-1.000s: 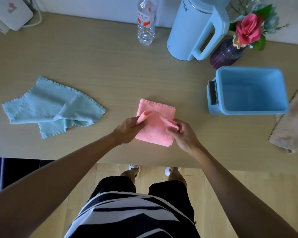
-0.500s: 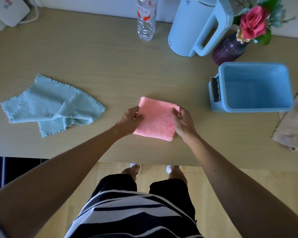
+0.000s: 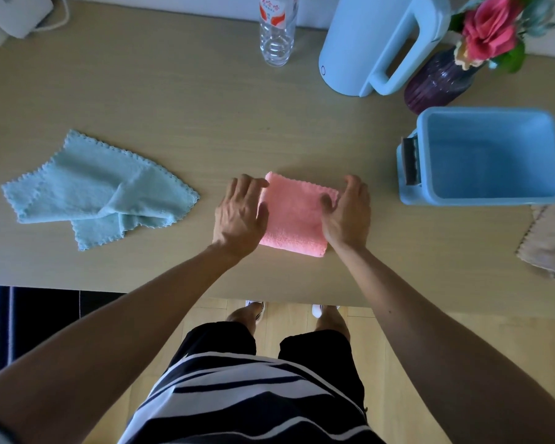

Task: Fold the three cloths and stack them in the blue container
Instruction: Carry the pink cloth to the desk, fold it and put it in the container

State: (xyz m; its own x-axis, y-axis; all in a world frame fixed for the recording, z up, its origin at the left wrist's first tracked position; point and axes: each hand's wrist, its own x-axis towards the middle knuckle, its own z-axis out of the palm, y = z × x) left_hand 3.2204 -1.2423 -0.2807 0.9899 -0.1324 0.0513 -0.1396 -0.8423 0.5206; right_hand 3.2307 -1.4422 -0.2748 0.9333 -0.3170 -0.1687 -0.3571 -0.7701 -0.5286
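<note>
Soft dim daylight, faint shadows, wide-angle bending, right-edge blur.

The pink cloth [image 3: 297, 216] lies folded square at centre, teal cloth [image 3: 100, 187] (rumpled, half-open) at nine o'clock, blue container [image 3: 481, 200] upright at three, beige cloth [image 3: 548, 241] just beside it.
</note>
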